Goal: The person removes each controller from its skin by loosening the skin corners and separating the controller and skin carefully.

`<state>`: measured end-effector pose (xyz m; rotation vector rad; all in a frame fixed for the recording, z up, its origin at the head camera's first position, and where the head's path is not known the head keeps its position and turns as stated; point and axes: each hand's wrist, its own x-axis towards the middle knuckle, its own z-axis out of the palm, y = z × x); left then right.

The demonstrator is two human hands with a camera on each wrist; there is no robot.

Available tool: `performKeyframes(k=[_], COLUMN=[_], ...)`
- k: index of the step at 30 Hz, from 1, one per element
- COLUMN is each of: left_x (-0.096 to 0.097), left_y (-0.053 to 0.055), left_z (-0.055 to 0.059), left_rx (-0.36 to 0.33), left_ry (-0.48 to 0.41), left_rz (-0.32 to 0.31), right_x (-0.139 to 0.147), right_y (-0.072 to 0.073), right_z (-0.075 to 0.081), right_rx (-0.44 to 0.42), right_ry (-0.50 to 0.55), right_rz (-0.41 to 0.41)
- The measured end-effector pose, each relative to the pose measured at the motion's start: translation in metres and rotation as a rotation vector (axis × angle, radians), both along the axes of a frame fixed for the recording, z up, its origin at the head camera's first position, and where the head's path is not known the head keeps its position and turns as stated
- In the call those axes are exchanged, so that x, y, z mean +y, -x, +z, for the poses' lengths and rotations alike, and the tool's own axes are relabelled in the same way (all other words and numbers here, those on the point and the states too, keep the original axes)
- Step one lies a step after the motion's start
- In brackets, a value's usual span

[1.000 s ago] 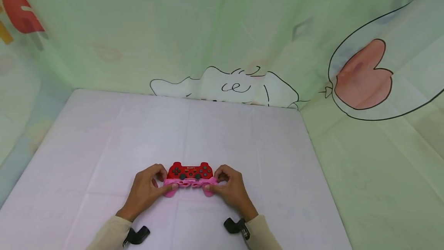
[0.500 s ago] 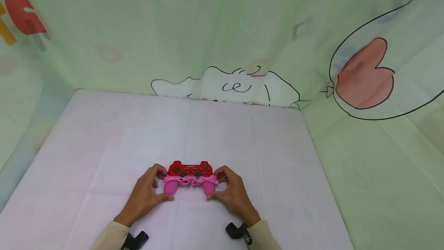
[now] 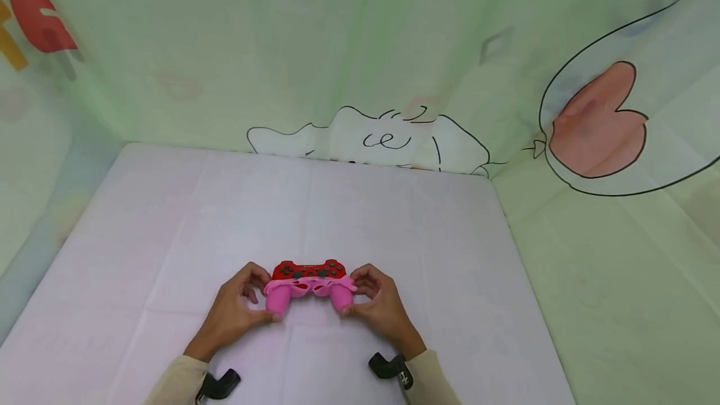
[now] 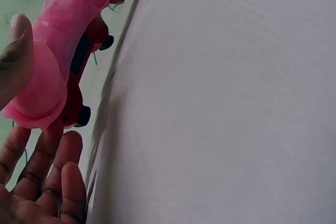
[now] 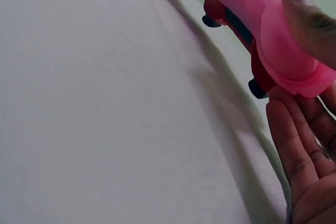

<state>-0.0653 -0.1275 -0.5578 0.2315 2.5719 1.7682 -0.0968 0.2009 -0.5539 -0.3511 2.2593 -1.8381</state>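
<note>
A red game controller (image 3: 309, 270) with dark buttons and sticks faces up near the front middle of the table. A pink, soft-looking cover (image 3: 278, 298) wraps its two handles and lower part, while the upper part shows bare red. My left hand (image 3: 239, 305) pinches the left handle between thumb and fingers. On the other side, my right hand (image 3: 382, 305) grips the right handle the same way. Both wrist views show the pink cover (image 4: 47, 72) from the handle ends, with the thumb on one side and the fingertips on the other.
A white cloth (image 3: 225, 217) covers the table. Pale green printed fabric (image 3: 225, 49) hangs behind and at both sides, with drawn balloon and animal figures. Dark devices (image 3: 222, 384) are strapped at both wrists.
The pink cover has been drawn further up over the red controller, so less red shows. Both thumbs have shifted from the cover's edge down to the handle ends.
</note>
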Motion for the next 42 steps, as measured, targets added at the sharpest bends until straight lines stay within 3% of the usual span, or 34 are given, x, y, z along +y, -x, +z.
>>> performKeyframes(k=[10, 20, 31, 39, 42], left_x=[-0.0050, -0.0061, -0.0048, -0.0046, -0.0024], left_y=[0.0021, 0.0025, 0.0019, 0.0052, 0.0035], left_z=[0.0026, -0.0031, -0.0012, -0.0033, -0.0032], left_rx=[-0.051, -0.018, -0.028, -0.015, -0.026], left_ry=[-0.022, -0.028, -0.048, -0.105, -0.084], left_rz=[-0.021, -0.028, -0.045, -0.016, 0.002], right_x=[0.0014, 0.0046, 0.0080, 0.0030, 0.0006], right_y=[0.0035, 0.0080, 0.0105, 0.0070, 0.0052], right_z=[-0.0025, 0.0007, 0.0004, 0.0009, 0.0019], right_rx=[0.008, 0.001, 0.015, -0.013, -0.034], right_ry=[-0.015, -0.009, 0.004, 0.006, 0.020], right_rz=[0.028, 0.098, 0.137, 0.052, 0.015])
